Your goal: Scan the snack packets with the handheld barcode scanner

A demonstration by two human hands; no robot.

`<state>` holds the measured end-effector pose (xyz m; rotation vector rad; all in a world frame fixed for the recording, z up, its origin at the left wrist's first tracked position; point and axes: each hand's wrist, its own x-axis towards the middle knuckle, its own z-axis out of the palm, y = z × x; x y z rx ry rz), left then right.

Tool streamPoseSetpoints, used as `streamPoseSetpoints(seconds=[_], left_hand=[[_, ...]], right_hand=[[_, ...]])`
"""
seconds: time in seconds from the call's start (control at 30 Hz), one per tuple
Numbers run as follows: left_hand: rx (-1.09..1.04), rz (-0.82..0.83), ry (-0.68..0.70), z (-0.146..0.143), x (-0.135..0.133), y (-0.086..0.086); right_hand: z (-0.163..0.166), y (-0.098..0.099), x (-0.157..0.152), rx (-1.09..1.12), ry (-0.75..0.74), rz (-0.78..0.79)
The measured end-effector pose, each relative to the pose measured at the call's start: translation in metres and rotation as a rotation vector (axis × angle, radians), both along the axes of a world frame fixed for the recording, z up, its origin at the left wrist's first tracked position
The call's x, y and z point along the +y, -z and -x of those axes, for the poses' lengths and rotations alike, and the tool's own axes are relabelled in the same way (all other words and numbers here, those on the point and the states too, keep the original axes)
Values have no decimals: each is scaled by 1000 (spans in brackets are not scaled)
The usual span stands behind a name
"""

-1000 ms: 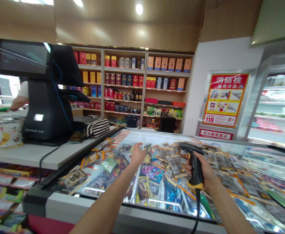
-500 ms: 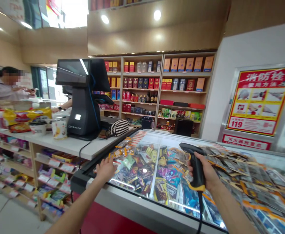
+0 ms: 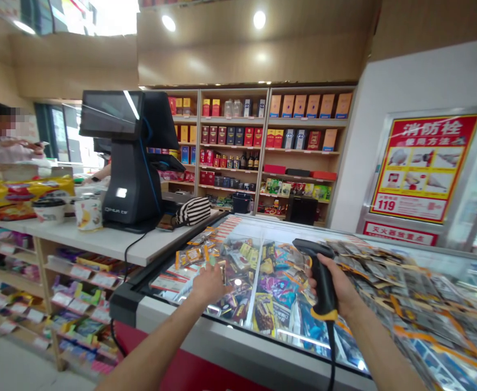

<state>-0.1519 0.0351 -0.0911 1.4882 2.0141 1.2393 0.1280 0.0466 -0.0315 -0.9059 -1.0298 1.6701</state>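
My right hand [image 3: 336, 285] is wrapped around the grip of a black barcode scanner [image 3: 323, 285] with yellow trim. Its head points left, and a cable hangs down from the handle. My left hand [image 3: 209, 282] is over the glass top of the chest freezer [image 3: 161, 309], thumb held apart from the fingers. At its fingertips shows a bit of a small green packet [image 3: 213, 261], mostly covered by the hand; I cannot tell whether they touch. Orange-and-clear snack packets [image 3: 189, 256] lie just left of that hand. Colourful packs [image 3: 281, 290] show through the glass beneath.
Many grey-and-orange packets [image 3: 418, 293] are heaped on the freezer's right side. To the left, a checkout screen [image 3: 126, 179], a striped pouch [image 3: 193, 210], paper cups [image 3: 88, 212] and snack bags stand on a white counter [image 3: 149, 244]. A person [image 3: 2, 141] stands at far left.
My left hand has moved right across the freezer top, onto the green packet's place. The scanner stays in my right hand. The view has turned slightly right.
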Motion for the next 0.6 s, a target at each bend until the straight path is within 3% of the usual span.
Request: streamPoseSetpoints(seconds=[0.2,0.4,0.6], left_hand=[[-372,-61,128,-3,22,-8],[-882,-102,435,-26,38,-27],[-1242,-99,548,-42,49,-24]], right_hand=[[3,5,-1,49,-14,-45],[11,4,-18,64,-62,-15],[25,-2,-32,114,-120,-3]])
